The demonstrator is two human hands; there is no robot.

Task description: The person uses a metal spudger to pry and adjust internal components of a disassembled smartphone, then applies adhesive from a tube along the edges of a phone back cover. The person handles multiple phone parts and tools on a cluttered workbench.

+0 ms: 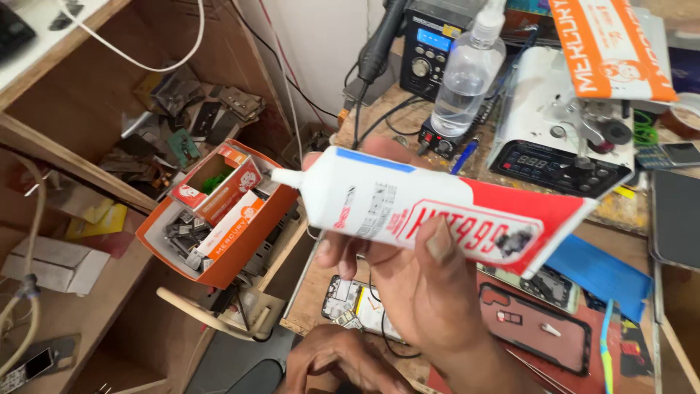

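A cluttered wooden workbench (pixel 364 124) fills the right side of the view, seen from above, with a wooden shelf unit (pixel 87 95) of scrap parts to the left. At the back of the bench stand a white repair machine with a dark button panel (pixel 554 138) and a clear plastic spray bottle (pixel 467 73). On the shelf sits an open orange cardboard box of small metal parts (pixel 219 219).

In the centre, held up above the bench, is a large white and red squeeze tube of adhesive with a narrow white nozzle (pixel 430 211). It lies nearly level, nozzle pointing left, its flat crimped end to the right. The right hand (pixel 415 284) is clamped on it from below, thumb pressed on the red part of the front, fingers wrapped behind.

The left hand (pixel 343 361) sits low at the bottom edge, fingers loosely curled, holding nothing that can be seen. Just above it on the bench lies an opened phone body with bare circuit parts (pixel 357 303), and to its right a dark phone frame on a red mat (pixel 539 325).

Judging from this, a mid-body grip suits carrying the tube. For fine dosing, a hold nearer the nozzle and gentle thumb pressure would likely control flow better. Whether the nozzle is capped cannot be told.
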